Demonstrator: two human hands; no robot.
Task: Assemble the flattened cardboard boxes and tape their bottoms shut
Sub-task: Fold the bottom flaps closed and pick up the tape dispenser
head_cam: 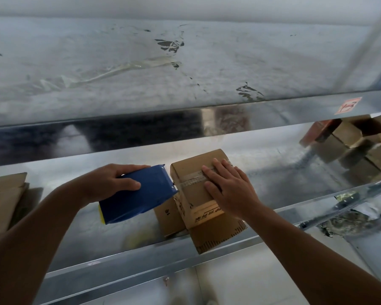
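Cardboard [2,194], folded flat, lies at the shelf's [273,161] left end. The left hand [110,181] grips the blue tape dispenser [136,194], blade against the box's [189,161] left edge; a skewed pull could tear the tape [191,175] crooked or peel it. The right hand [227,186] presses flat on the box, which overhangs the shelf's near edge and may tip.

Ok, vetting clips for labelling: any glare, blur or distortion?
Head view: metal shelf glares and mirrors dark shapes; its edges bow, wide-angle distortion; stacked boxes far right look soft; left hand, right hand, tape dispenser and box are sharp.
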